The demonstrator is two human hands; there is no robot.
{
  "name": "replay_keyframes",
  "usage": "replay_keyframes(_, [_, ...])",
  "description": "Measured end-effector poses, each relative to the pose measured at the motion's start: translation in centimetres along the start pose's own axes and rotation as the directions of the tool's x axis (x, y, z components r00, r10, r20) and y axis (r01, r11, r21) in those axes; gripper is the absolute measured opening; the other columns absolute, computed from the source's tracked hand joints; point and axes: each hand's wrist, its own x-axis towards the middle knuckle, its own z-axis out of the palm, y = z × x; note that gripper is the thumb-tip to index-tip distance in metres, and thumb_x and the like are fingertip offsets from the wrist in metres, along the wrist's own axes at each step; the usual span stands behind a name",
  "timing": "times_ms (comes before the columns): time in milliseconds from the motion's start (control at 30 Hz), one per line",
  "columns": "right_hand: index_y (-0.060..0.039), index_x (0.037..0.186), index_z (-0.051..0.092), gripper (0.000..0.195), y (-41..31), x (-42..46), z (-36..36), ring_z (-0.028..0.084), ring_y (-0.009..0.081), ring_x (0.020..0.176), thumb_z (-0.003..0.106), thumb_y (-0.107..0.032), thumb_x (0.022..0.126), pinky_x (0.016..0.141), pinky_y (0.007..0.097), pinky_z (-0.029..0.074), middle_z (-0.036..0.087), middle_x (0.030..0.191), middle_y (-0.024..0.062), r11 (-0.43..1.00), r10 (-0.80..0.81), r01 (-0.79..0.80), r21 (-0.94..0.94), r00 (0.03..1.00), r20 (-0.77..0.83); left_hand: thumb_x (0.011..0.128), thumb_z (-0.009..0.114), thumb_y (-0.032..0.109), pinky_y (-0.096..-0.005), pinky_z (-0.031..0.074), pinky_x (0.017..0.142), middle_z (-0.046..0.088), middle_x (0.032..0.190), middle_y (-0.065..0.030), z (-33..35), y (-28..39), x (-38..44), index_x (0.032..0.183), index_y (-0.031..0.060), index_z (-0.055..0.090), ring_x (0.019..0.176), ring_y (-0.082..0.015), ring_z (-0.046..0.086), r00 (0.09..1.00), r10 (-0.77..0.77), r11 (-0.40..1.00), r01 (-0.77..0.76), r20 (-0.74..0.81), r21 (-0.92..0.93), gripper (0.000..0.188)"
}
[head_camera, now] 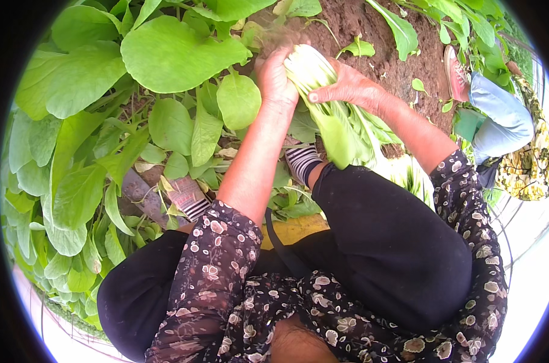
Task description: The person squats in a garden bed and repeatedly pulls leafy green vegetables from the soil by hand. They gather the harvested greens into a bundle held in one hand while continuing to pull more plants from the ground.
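Note:
A bunch of leafy greens [313, 75] with pale, tightly packed stalks is held between both hands, its cut stalk ends pointing up and away and its green leaves hanging towards my knee. My left hand [276, 77] grips it from the left near the stalk ends, its fingers partly hidden behind the bunch. On the right side, my right hand [347, 86] clasps the stalks, thumb lying across the front. More pale-stalked greens [406, 177] lie beside my right knee, partly covered by my forearm and leg.
Broad-leaved plants [174, 54] grow densely at the left, more at the upper right. Brown soil [419, 77] with loose leaves lies ahead. Another person [501, 122] in jeans and red shoes crouches at the right. Something yellow [297, 227] is beneath me.

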Motion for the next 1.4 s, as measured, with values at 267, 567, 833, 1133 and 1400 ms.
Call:
replay_keyframes(267, [0.001,0.13,0.05,0.074,1.9,0.8,1.0,0.06,0.014,0.103,0.086,-0.012,0.066,0.096,0.0305,0.047,0.065,0.114,0.0097,0.994,0.053,-0.057,-0.095,0.998,-0.038,0.093,0.065,0.016,-0.042,0.056,0.085,0.067,0.093,-0.0159,2.4,0.2,-0.7,0.097,-0.0035,0.061,0.087,-0.0267,0.067,0.981,0.187,0.952,-0.195,0.057,0.236,0.02])
replay_keyframes(567, [0.0024,0.115,0.058,0.055,-0.3,-0.5,-1.0,0.06,0.0143,0.091,0.081,-0.01,0.066,0.088,0.0289,0.048,0.067,0.101,0.0089,0.954,0.066,-0.103,-0.283,0.989,-0.135,0.093,0.064,0.01,-0.0283,0.051,0.083,0.066,0.107,-0.0071,1.9,2.6,0.4,0.117,0.0004,0.063,0.092,-0.0136,0.063,0.943,0.225,0.807,-0.321,0.244,0.497,0.025])
replay_keyframes(833, [0.0037,0.11,0.059,0.05,-0.4,-1.4,-2.3,0.061,0.0152,0.087,0.077,-0.011,0.066,0.085,0.0286,0.049,0.066,0.094,0.0086,0.91,0.097,-0.14,-0.39,0.987,-0.128,0.092,0.064,0.012,-0.0251,0.05,0.079,0.069,0.096,-0.0042,0.6,3.1,0.7,0.105,0.0,0.068,0.086,-0.0117,0.062,0.9,0.367,0.485,-0.401,0.235,0.778,0.018])
replay_keyframes(1133, [0.0031,0.111,0.06,0.05,1.2,-1.1,-5.1,0.061,0.015,0.082,0.077,-0.011,0.066,0.079,0.0281,0.05,0.066,0.091,0.0079,0.986,0.151,-0.151,0.063,0.989,0.01,0.08,0.07,-0.005,-0.0264,0.051,0.086,0.064,0.109,-0.0077,1.0,3.5,-0.7,0.114,0.0004,0.06,0.098,-0.0138,0.061,0.929,-0.019,0.63,-0.276,0.369,0.726,0.037])
replay_keyframes(1400, [0.0037,0.11,0.06,0.052,1.1,-1.0,-4.8,0.061,0.0142,0.083,0.078,-0.013,0.065,0.078,0.0281,0.05,0.067,0.092,0.0081,0.992,0.124,-0.125,0.003,0.989,0.078,0.084,0.067,0.003,-0.0271,0.053,0.075,0.067,0.095,-0.0056,0.5,2.4,-0.3,0.103,0.0024,0.063,0.081,-0.0132,0.064,0.974,0.023,0.782,-0.159,0.227,0.603,0.019])
